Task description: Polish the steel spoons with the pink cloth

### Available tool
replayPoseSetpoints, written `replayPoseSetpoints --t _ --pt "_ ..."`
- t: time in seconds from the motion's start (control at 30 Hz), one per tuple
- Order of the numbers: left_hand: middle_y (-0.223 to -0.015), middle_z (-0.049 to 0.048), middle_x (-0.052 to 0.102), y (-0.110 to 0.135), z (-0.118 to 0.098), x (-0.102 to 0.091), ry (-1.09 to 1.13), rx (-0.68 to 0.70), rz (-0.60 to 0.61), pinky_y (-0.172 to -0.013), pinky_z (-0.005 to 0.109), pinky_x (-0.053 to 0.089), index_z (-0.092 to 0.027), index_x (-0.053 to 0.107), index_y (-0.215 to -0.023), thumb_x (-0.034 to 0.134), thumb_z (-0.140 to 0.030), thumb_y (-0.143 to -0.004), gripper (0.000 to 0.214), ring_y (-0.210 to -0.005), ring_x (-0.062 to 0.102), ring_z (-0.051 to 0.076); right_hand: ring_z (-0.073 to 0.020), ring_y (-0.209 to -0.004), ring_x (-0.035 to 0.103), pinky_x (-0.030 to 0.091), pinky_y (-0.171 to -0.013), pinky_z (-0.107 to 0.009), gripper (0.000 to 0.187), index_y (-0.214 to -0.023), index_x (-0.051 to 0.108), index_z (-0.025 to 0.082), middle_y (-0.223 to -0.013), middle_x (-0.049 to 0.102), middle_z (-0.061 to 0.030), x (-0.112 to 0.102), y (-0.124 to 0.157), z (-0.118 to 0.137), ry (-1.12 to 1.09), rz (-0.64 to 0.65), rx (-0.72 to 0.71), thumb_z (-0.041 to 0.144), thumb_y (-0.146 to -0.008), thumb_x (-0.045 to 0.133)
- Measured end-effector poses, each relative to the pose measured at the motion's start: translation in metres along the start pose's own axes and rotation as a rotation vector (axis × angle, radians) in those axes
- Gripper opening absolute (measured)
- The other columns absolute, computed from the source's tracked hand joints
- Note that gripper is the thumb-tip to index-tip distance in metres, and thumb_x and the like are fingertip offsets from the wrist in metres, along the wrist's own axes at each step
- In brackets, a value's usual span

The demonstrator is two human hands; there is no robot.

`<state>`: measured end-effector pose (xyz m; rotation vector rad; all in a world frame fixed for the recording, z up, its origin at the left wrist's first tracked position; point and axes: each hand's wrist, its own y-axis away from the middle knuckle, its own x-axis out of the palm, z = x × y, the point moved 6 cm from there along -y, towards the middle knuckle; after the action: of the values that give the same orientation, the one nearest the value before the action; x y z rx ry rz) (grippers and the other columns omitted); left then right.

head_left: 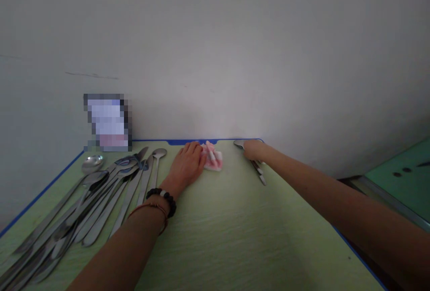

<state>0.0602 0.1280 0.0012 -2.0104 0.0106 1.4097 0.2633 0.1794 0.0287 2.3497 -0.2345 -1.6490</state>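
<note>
My left hand (188, 165), with a black beaded bracelet and a thin copper-coloured bangle at the wrist, rests on the green tabletop (215, 237). Its fingers are bent and close against a crumpled pink-and-white cloth (213, 160), whose left edge they hide. Near the far right corner, my right hand (255, 150) is closed over metal cutlery. A spoon's bowl (238, 144) shows to the left of that hand, and slim metal handles (259, 173) come out below it. How many pieces are under the fingers is hidden.
Many spoons and knives (110, 197) lie heaped on the table's left side, with one spoon (159, 153) beside my left forearm. A blurred-out upright object (109, 123) leans on the grey wall (215, 58). A green surface (403, 179) stands beyond the right edge.
</note>
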Motion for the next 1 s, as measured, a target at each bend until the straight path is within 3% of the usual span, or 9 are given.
replayPoseSetpoints --t 0.23,1.0 --pt "-0.106 0.0128 0.058 -0.0007 -0.0014 -0.0016 -0.017 -0.014 0.025 -0.089 0.041 0.043 -0.014 0.055 -0.097 0.036 -0.026 -0.093 0.024 -0.1 0.051 0.026 -0.0278 -0.1 0.064 0.05 -0.08 -0.036 0.03 -0.1 0.067 0.01 -0.097 0.069 -0.0193 -0.002 0.0028 0.0052 -0.012 -0.003 -0.014 0.012 -0.075 0.051" --pt "-0.105 0.0124 0.058 -0.0013 0.0 0.0005 -0.04 -0.038 0.07 -0.089 0.039 0.043 -0.013 0.056 -0.098 0.037 -0.025 -0.092 0.024 -0.101 0.051 0.025 -0.0289 -0.098 0.064 0.049 -0.081 -0.036 0.028 -0.1 0.067 0.012 -0.094 0.07 -0.0182 0.0034 -0.0039 -0.0043 -0.012 -0.01 -0.031 0.02 -0.078 0.051"
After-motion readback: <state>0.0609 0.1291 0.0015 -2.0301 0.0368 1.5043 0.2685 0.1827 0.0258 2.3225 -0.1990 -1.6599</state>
